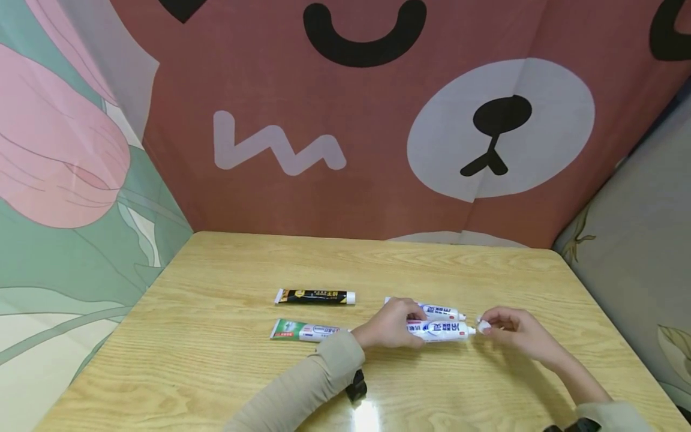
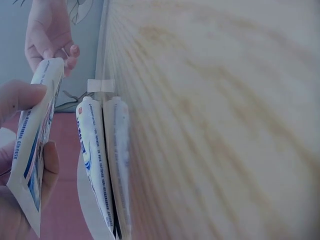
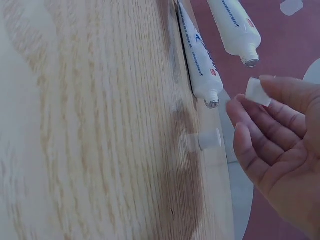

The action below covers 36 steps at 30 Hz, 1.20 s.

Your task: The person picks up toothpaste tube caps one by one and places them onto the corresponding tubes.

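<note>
My left hand (image 1: 396, 323) grips a white and blue toothpaste tube (image 1: 439, 330), thumb on one side and fingers on the other, raised off the table in the left wrist view. Its uncapped nozzle (image 3: 250, 60) points toward my right hand (image 1: 518, 330). Between thumb and fingertips, that hand pinches a small white cap (image 3: 257, 91), just apart from the nozzle. A second, similar toothpaste tube (image 3: 200, 60) lies on the table behind the held one, its nozzle bare too. Another white cap (image 3: 209, 139) stands on the table near that tube's nozzle.
To the left, a black toothpaste tube (image 1: 315, 297) lies capped on the wooden table (image 1: 216, 372). In front of it is a green and white tube (image 1: 302, 330), its right end hidden behind my left arm. A printed cloth (image 1: 324, 204) hangs behind the table.
</note>
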Tool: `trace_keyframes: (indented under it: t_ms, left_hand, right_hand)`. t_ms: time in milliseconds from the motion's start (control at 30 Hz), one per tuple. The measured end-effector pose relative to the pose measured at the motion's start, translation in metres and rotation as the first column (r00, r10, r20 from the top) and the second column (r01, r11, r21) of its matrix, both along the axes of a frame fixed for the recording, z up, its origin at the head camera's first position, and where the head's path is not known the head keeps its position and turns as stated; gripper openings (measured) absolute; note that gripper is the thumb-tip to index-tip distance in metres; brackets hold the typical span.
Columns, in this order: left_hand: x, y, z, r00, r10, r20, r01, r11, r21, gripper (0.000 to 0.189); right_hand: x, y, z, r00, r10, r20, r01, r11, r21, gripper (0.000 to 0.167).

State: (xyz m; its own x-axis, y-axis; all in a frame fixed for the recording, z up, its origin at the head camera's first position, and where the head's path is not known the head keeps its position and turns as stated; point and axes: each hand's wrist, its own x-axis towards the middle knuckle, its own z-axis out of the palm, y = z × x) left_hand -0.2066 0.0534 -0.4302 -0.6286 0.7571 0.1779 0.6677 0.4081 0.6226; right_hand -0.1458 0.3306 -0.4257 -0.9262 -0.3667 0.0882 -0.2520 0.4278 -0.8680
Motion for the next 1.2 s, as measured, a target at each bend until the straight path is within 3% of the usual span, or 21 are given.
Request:
trace_keyframes:
  t_ms: [133,533,733,1200]
  left_hand:
    - [0.0006,0.0003,0.0012,1.0,-0.002,-0.004,0.002,1.0,0.006,0.036]
    - [0.0,0.0013,0.0018,1.0,0.015,-0.018,-0.014,1.0,0.01,0.037]
    - [0.0003,0.001,-0.0004,1.0,0.019,-0.009,-0.019,1.0,0.011,0.038]
    - [0.0003,0.0,-0.0008,1.0,0.002,0.006,-0.002,0.999,0.041,0.038]
  right_hand:
    - [-0.0005,-0.0004,-0.0002,1.0,0.013,0.009,-0.013,1.0,-0.028,0.02]
    - [-0.0012,-0.0037,-0.0014,0.997,0.019,-0.078,-0.015,0.999,0.049,0.027]
    - [0.0005,-0.0038,0.0001,0.998,0.016,-0.065,-0.013,0.999,0.044,0.016]
    - [0.0003,-0.0024,-0.0015,0.999,0.02,-0.041,-0.019,1.0,0.025,0.022]
